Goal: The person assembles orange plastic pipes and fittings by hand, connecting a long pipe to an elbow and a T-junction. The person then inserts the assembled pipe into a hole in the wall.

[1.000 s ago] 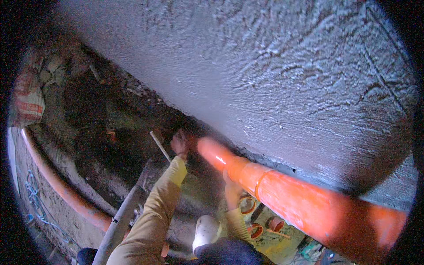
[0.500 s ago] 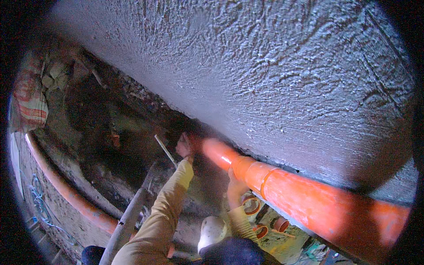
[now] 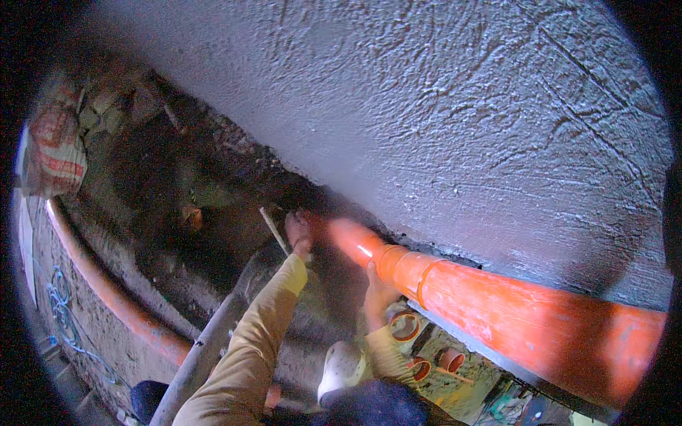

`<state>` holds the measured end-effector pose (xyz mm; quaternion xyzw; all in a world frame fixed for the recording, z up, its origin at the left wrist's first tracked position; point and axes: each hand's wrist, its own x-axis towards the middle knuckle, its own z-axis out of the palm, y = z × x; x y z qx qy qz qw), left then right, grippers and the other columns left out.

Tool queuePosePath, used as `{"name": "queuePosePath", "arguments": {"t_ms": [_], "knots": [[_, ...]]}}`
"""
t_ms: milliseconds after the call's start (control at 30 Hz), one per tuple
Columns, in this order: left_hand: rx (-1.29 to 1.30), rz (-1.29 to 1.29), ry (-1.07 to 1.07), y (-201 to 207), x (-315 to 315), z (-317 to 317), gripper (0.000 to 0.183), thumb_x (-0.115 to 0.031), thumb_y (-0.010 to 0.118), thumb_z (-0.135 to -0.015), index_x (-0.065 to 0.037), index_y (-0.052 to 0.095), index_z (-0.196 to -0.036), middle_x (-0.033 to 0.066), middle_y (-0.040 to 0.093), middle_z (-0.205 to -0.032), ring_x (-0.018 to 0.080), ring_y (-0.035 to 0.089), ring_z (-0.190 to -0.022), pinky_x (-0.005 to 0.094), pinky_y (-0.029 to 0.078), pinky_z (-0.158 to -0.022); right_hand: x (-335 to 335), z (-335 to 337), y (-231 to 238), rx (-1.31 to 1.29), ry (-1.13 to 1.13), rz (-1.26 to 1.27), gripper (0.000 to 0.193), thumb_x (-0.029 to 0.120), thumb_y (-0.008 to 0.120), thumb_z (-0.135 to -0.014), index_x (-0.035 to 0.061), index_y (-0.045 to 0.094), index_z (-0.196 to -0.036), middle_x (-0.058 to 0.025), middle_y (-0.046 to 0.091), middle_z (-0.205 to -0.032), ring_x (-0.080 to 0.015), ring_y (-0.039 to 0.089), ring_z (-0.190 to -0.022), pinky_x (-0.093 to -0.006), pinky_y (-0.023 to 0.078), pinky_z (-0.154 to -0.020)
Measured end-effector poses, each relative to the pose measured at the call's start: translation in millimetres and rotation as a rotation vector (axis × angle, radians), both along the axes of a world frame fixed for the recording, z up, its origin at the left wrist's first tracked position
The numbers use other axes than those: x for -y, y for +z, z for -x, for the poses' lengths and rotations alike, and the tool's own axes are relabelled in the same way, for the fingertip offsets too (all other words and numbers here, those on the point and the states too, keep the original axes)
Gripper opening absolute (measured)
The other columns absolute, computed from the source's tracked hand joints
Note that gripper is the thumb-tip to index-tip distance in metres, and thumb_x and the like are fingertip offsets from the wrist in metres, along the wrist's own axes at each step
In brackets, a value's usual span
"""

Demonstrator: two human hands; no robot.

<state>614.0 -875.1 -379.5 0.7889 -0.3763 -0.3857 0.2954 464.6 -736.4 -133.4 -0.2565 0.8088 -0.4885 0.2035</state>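
A long orange plastic pipe (image 3: 497,305) runs along the foot of the rough wall, with a collared joint (image 3: 406,270) partway along and a narrower length leading into shadow. My left hand (image 3: 298,231) is closed at the dim far end of that narrower length; its fingertips are hard to make out there. Beneath the collared joint, my right hand (image 3: 379,295) grips the pipe from the near side, thumb up against it and the other fingers hidden underneath. A thin pale stick (image 3: 273,228) slants beside my left wrist.
The rough grey wall (image 3: 426,128) rises right behind the pipe. A dark dug-out trench (image 3: 170,184) lies to the left. A grey pipe (image 3: 213,344) crosses near my left forearm. Short orange pipe pieces (image 3: 405,326) lie below right, beside my white clog (image 3: 343,366). A striped sack (image 3: 58,157) sits far left.
The view has shifted slightly. Both hands keep their places on the orange pipe, and the right thumb now shows more plainly against its side.
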Motion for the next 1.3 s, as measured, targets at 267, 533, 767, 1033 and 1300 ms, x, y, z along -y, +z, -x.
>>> {"name": "queuePosePath", "arguments": {"t_ms": [267,533,767,1033,1300], "knots": [[0.017,-0.008,-0.172,65,8,-1,0.062,-0.048,0.056,-0.099,0.004,0.057,-0.134,0.0312,0.064,-0.127,0.0481,0.06,-0.122,0.052,0.048,-0.104,-9,14,1,0.12,0.118,0.241,0.081,0.004,0.087,-0.08,-0.0032,0.041,-0.147,-0.0191,0.049,-0.15,-0.0316,0.05,-0.135,-0.0488,0.033,-0.12],[0.22,-0.168,-0.293,12,34,3,0.061,-0.057,0.048,-0.099,0.001,0.066,-0.105,0.0319,0.07,-0.107,0.0498,0.068,-0.104,0.0588,0.054,-0.091,-28,58,-62,-0.064,0.427,0.04,0.074,0.004,0.088,-0.08,-0.0017,0.048,-0.141,-0.0169,0.056,-0.142,-0.0295,0.057,-0.127,-0.0451,0.043,-0.113],[0.295,-0.147,-0.291,-69,17,7,0.04,-0.039,0.053,-0.101,-0.003,0.069,-0.104,0.0262,0.073,-0.106,0.0432,0.072,-0.101,0.0543,0.059,-0.085,-19,52,-3,-0.153,0.558,-0.423,0.07,0.004,0.088,-0.078,-0.0029,0.053,-0.138,-0.0166,0.06,-0.138,-0.0288,0.058,-0.125,-0.044,0.044,-0.112],[0.395,-0.197,-0.359,-88,30,13,0.034,-0.029,0.058,-0.098,-0.007,0.066,-0.124,0.0211,0.072,-0.112,0.0426,0.072,-0.1,0.0526,0.06,-0.08,-15,38,-6,0.104,0.236,0.012,0.071,0.003,0.088,-0.079,-0.0054,0.051,-0.139,-0.0175,0.059,-0.139,-0.0295,0.058,-0.126,-0.0445,0.041,-0.114],[0.323,-0.036,0.055,26,1,-20,0.052,-0.04,0.051,-0.102,-0.001,0.057,-0.135,0.0243,0.062,-0.128,0.0435,0.06,-0.121,0.0515,0.049,-0.102,-13,-12,43,0.451,0.262,0.227,0.075,0.006,0.082,-0.087,-0.0037,0.04,-0.149,-0.0195,0.049,-0.15,-0.0304,0.052,-0.133,-0.0439,0.038,-0.117]]}}
